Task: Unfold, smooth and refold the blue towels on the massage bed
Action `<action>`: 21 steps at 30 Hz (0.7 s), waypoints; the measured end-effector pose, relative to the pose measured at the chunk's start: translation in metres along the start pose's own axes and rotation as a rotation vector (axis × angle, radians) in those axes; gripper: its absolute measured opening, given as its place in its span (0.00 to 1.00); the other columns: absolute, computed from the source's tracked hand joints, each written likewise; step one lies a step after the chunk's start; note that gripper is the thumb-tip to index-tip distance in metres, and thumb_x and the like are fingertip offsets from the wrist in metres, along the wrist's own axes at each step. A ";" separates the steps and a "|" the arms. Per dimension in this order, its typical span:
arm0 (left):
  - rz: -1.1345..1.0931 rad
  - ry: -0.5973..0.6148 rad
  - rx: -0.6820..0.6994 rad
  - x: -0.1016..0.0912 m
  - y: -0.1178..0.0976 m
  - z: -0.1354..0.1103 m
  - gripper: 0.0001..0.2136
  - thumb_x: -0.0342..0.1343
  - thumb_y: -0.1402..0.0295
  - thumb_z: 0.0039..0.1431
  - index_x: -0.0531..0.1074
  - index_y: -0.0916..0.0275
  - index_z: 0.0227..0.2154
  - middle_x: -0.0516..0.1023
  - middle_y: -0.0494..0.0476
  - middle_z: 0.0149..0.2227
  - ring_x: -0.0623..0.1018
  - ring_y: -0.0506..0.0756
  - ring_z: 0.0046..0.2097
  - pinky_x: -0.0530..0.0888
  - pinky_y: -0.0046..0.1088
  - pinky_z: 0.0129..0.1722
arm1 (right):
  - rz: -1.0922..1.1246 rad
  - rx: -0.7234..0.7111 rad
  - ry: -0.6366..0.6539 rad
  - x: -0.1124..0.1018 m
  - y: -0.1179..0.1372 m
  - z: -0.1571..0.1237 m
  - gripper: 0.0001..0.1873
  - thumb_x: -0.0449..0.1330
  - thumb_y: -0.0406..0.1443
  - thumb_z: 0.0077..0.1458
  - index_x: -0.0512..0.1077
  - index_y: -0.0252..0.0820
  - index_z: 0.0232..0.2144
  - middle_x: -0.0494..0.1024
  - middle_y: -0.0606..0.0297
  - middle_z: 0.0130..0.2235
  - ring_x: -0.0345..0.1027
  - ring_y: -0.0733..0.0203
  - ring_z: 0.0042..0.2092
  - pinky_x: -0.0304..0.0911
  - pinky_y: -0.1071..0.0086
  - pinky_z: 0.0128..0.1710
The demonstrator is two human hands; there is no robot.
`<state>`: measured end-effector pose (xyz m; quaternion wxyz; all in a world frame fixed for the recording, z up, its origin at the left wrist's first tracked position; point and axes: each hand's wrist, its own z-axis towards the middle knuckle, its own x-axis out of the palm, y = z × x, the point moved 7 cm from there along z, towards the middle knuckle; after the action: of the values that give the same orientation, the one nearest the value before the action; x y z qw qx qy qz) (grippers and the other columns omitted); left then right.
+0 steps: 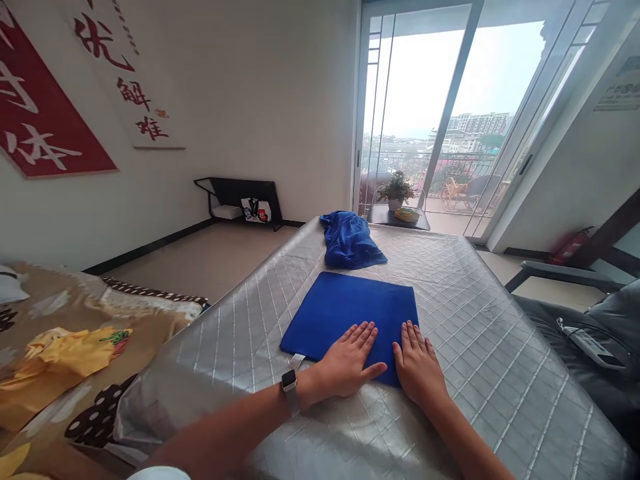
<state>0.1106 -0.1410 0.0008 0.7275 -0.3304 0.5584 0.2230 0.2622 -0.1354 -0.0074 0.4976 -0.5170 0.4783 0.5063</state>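
Observation:
A blue cloth (350,307), folded into a flat rectangle, lies on a silver quilted table cover (465,313). My left hand (347,360) lies flat and open on the cloth's near edge, fingers stretched forward, a watch on its wrist. My right hand (417,363) rests beside it, also flat and open on the near right corner of the cloth. A small white tag (297,361) sticks out at the cloth's near left corner. Farther back, a second blue cloth (350,241) lies crumpled on the cover.
A bed with a brown patterned cover (100,313) and a yellow garment (65,353) stands at the left. At the right is a dark seat with a remote control (590,343). Beyond the table, a small table with a potted plant (397,190) stands before glass balcony doors.

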 end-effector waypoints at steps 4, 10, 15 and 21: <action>0.068 0.045 -0.218 -0.008 0.061 -0.043 0.37 0.33 0.43 0.71 0.46 0.66 0.72 0.45 0.64 0.73 0.48 0.60 0.74 0.50 0.45 0.71 | 0.039 0.012 0.001 0.000 0.000 0.000 0.34 0.37 0.40 0.70 0.48 0.27 0.71 0.45 0.52 0.73 0.38 0.52 0.73 0.39 0.53 0.71; 0.142 -0.008 -0.423 -0.021 0.121 -0.095 0.36 0.33 0.45 0.72 0.42 0.64 0.72 0.45 0.64 0.74 0.50 0.61 0.73 0.53 0.45 0.71 | 0.043 0.025 0.004 0.006 -0.002 0.002 0.34 0.37 0.41 0.70 0.47 0.28 0.71 0.45 0.54 0.73 0.37 0.53 0.74 0.37 0.54 0.71; 0.144 -0.039 -0.445 -0.021 0.116 -0.097 0.39 0.36 0.43 0.70 0.41 0.66 0.72 0.44 0.65 0.74 0.49 0.62 0.73 0.52 0.47 0.71 | 0.010 -0.006 -0.046 0.001 -0.006 -0.002 0.34 0.39 0.41 0.68 0.51 0.27 0.70 0.49 0.53 0.72 0.41 0.51 0.73 0.39 0.52 0.71; 0.109 -0.134 -0.410 -0.019 0.115 -0.096 0.38 0.39 0.44 0.70 0.44 0.65 0.72 0.48 0.66 0.73 0.52 0.63 0.73 0.55 0.48 0.70 | -0.022 -0.060 -0.153 0.000 -0.008 -0.052 0.34 0.39 0.44 0.67 0.59 0.34 0.69 0.55 0.58 0.71 0.45 0.53 0.72 0.44 0.50 0.71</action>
<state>-0.0389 -0.1320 -0.0225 0.6674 -0.4253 0.4689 0.3922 0.2726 -0.1874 -0.0080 0.5224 -0.4968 0.4178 0.5529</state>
